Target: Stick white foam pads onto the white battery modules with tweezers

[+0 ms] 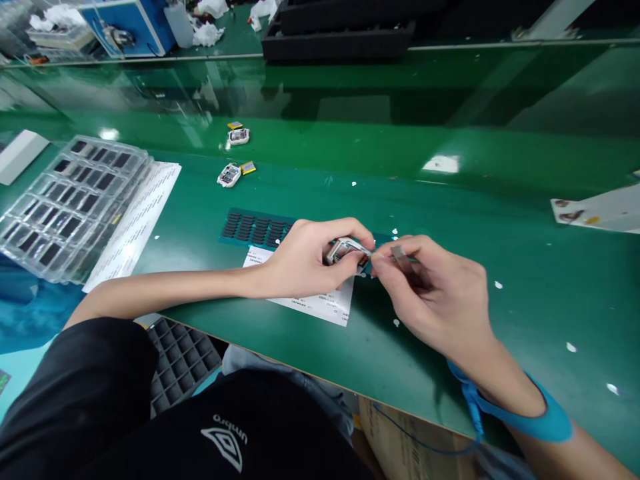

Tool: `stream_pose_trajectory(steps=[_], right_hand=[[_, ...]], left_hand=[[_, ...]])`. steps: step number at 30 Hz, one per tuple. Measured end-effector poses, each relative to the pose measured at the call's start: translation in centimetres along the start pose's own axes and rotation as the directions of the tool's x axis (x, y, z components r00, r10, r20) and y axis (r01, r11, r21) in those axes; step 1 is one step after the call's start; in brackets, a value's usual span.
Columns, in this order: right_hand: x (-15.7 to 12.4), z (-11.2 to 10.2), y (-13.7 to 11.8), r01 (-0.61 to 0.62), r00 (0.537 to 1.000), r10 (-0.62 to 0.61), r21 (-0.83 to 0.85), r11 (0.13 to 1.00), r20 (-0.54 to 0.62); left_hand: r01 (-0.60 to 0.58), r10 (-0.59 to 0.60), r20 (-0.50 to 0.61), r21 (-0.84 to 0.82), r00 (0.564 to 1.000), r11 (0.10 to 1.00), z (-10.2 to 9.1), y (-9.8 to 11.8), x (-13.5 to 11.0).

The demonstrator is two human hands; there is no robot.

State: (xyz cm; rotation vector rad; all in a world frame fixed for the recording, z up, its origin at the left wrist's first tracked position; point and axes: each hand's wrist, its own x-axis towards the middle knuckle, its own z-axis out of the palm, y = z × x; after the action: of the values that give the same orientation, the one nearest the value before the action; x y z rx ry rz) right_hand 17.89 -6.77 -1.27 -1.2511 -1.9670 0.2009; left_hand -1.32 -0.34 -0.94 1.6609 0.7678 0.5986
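My left hand (320,257) is closed around a small white device housing (345,248) with its inside electronics exposed, held between thumb and forefinger above the bench. Beside it, my right hand (435,287) is pinched, its thumb and fingertips at the right edge of the housing. A flat grey metal tool (399,255) sticks up from the right hand; most of it is hidden by the fingers. Beneath the left hand lie a white printed sheet (320,308) and a strip of black adhesive-like pieces (257,228), both partly covered.
Two opened white housings (229,175) with yellow-edged batteries (248,168) lie farther back. At left are a clear compartment box (75,200) and white sheets (145,217). White scraps (571,347) dot the green bench (525,287). A blue wrist strap (537,417) with a cord is on my right wrist.
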Motion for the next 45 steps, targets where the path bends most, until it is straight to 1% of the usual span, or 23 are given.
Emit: stream_pose_trajectory(steps=[2,4,5,7,10,13,16,18,21,23,25,26,28,30,32,35,41,43,45], right_hand=[[0.2,-0.2,-0.1,0.024,0.999,-0.024,-0.010,1.000,0.030],[0.6,-0.6,-0.4,0.087,0.995,-0.085,-0.050,0.995,0.049],[0.8,-0.8,-0.5,0.115,0.992,-0.111,-0.065,0.991,0.058],[1.0,-1.1,-0.5,0.147,0.988,-0.142,-0.083,0.986,0.066],[1.0,-1.3,0.0,0.180,0.983,-0.176,-0.076,0.981,0.059],[0.8,-1.3,0.6,0.200,0.979,-0.198,-0.083,0.976,0.038],[0.7,-1.3,0.9,0.210,0.977,-0.205,-0.098,0.973,0.065],[0.7,-1.4,0.9,0.224,0.973,-0.215,-0.134,0.965,0.081],[0.5,-1.4,0.9,0.250,0.968,-0.245,-0.241,0.938,0.053],[0.4,-1.2,1.0,0.258,0.965,-0.260,-0.296,0.920,0.033],[0.3,-0.9,1.1,0.249,0.967,-0.252,-0.315,0.916,0.030],[0.3,-0.7,1.1,0.237,0.970,-0.240,-0.319,0.918,0.031],[0.3,-0.3,1.1,0.212,0.976,-0.214,-0.325,0.922,0.028],[0.3,-0.1,1.0,0.188,0.981,-0.195,-0.330,0.925,0.012],[0.1,0.0,1.0,0.170,0.983,-0.185,-0.337,0.926,-0.011],[-0.1,-0.2,1.0,0.170,0.981,-0.195,-0.382,0.908,-0.027],[0.0,-0.2,1.1,0.268,0.953,-0.303,-0.511,0.817,0.015],[0.0,-0.1,1.1,0.277,0.951,-0.309,-0.523,0.806,0.026],[0.0,-0.1,1.0,0.275,0.953,-0.301,-0.511,0.814,0.034]], left_hand=[[0.104,-0.093,0.073,-0.167,0.993,0.981,-0.1,-0.1,0.3],[0.201,-0.166,0.134,-0.321,0.977,0.925,-0.2,-0.1,0.6],[0.230,-0.187,0.149,-0.368,0.971,0.901,-0.4,0.1,0.7],[0.264,-0.212,0.167,-0.408,0.963,0.874,-0.6,0.4,0.9],[0.289,-0.233,0.183,-0.402,0.955,0.869,-0.8,1.2,1.0],[0.337,-0.289,0.177,-0.406,0.941,0.849,-0.8,1.9,1.1],[0.372,-0.335,0.161,-0.405,0.928,0.835,-0.5,2.1,1.2],[0.373,-0.338,0.158,-0.393,0.928,0.840,-0.4,2.0,1.2],[0.366,-0.335,0.148,-0.366,0.931,0.856,-0.3,1.6,1.2],[0.334,-0.307,0.132,-0.338,0.943,0.880,-0.3,1.4,1.2],[0.299,-0.275,0.120,-0.311,0.954,0.902,-0.3,1.2,1.1],[0.304,-0.279,0.124,-0.304,0.952,0.903,-0.3,1.1,1.1],[0.348,-0.316,0.150,-0.305,0.937,0.887,-0.2,1.1,1.1],[0.407,-0.364,0.189,-0.320,0.912,0.856,-0.2,1.3,1.2],[0.433,-0.380,0.209,-0.356,0.901,0.828,-0.1,1.5,1.2],[0.430,-0.378,0.205,-0.404,0.903,0.808,-0.1,1.9,1.1],[0.431,-0.389,0.186,-0.412,0.902,0.803,-0.1,1.7,1.1],[0.432,-0.387,0.191,-0.399,0.902,0.809,-0.1,1.7,1.1],[0.429,-0.383,0.195,-0.387,0.903,0.816,-0.1,1.7,1.0]])
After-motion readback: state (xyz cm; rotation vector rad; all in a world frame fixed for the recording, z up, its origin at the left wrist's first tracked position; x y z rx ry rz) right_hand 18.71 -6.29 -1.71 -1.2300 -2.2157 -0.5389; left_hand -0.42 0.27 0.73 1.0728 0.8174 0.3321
